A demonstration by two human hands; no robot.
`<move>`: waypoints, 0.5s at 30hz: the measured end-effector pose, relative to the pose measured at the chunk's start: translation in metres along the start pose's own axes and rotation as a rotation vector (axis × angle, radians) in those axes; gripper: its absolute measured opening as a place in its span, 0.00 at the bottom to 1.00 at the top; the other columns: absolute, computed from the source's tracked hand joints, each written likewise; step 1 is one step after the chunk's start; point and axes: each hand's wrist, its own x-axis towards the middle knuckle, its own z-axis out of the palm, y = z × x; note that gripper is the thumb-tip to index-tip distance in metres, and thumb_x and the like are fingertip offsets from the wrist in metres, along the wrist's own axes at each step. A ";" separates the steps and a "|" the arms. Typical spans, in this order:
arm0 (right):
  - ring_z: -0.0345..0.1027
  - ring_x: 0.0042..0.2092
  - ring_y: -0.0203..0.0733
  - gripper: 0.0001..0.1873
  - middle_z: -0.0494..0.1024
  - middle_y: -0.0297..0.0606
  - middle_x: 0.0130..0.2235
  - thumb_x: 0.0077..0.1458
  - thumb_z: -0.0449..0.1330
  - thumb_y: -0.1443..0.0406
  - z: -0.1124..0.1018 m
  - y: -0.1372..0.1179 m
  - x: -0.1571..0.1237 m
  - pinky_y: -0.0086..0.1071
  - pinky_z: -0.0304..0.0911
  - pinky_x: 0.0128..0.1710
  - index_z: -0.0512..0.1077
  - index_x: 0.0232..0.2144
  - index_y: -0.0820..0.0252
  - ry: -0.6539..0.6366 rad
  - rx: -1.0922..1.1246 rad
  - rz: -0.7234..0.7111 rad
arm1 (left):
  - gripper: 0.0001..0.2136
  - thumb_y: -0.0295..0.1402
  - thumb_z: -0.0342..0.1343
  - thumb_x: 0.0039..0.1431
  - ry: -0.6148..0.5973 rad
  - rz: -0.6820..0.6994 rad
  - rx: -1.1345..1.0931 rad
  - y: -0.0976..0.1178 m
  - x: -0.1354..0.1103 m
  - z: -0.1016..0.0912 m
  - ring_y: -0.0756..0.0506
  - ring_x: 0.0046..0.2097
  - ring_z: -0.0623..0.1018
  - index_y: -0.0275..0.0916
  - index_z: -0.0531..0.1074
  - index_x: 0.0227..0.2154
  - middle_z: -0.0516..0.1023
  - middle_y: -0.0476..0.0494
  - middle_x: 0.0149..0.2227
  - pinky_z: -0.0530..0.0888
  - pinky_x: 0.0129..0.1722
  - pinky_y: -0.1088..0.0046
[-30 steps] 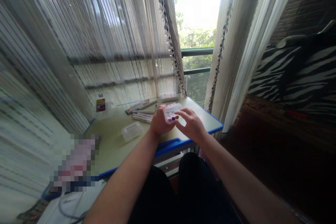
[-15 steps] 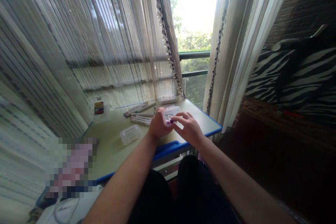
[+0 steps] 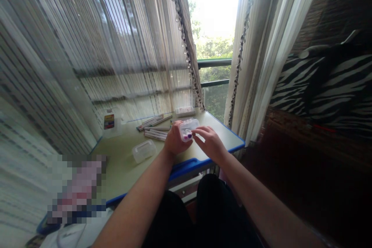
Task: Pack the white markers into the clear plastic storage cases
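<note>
My left hand (image 3: 174, 141) grips a small clear plastic box (image 3: 188, 128) above the near part of a green desk with a blue edge (image 3: 186, 164). Purple marker caps (image 3: 187, 136) show at the box's open end. My right hand (image 3: 210, 142) is at that end with its fingertips touching the box and the caps; whether it pinches a marker I cannot tell. Several loose markers (image 3: 155, 124) lie on the desk just beyond my left hand.
A second clear box (image 3: 143, 150) lies on the desk to the left. A small bottle with a coloured label (image 3: 109, 123) stands by the sheer curtain, and another clear case (image 3: 184, 111) lies at the far edge. A zebra-print cushion (image 3: 325, 85) is at right.
The right hand's fingertips have curled in closer to the open end of the box. The left hand keeps its hold, and the view has shifted slightly.
</note>
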 end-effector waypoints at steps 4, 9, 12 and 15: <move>0.70 0.39 0.43 0.09 0.77 0.42 0.38 0.56 0.57 0.68 0.003 -0.004 0.001 0.39 0.66 0.45 0.75 0.39 0.59 0.032 -0.041 0.015 | 0.33 0.39 0.58 0.45 0.023 -0.004 0.018 0.001 0.000 -0.001 0.37 0.47 0.74 0.36 0.50 0.52 0.68 0.33 0.45 0.75 0.42 0.58; 0.68 0.40 0.44 0.10 0.76 0.42 0.39 0.55 0.57 0.67 0.005 -0.009 0.002 0.39 0.67 0.45 0.75 0.40 0.58 0.021 -0.077 0.025 | 0.31 0.42 0.57 0.49 0.083 -0.035 0.064 0.003 0.001 -0.001 0.37 0.45 0.75 0.34 0.52 0.52 0.68 0.32 0.45 0.75 0.40 0.59; 0.68 0.44 0.45 0.13 0.73 0.43 0.41 0.54 0.58 0.65 0.003 -0.009 0.005 0.40 0.67 0.46 0.73 0.43 0.58 0.061 -0.043 0.011 | 0.30 0.40 0.57 0.49 0.111 -0.067 0.073 0.004 0.001 -0.002 0.36 0.45 0.75 0.34 0.54 0.52 0.69 0.31 0.44 0.75 0.40 0.59; 0.67 0.43 0.44 0.14 0.72 0.43 0.42 0.55 0.56 0.64 0.004 0.001 0.015 0.40 0.67 0.44 0.70 0.45 0.58 0.158 0.037 0.050 | 0.31 0.38 0.57 0.47 0.110 -0.072 0.075 0.001 0.002 -0.006 0.36 0.46 0.74 0.33 0.54 0.52 0.69 0.31 0.44 0.75 0.41 0.58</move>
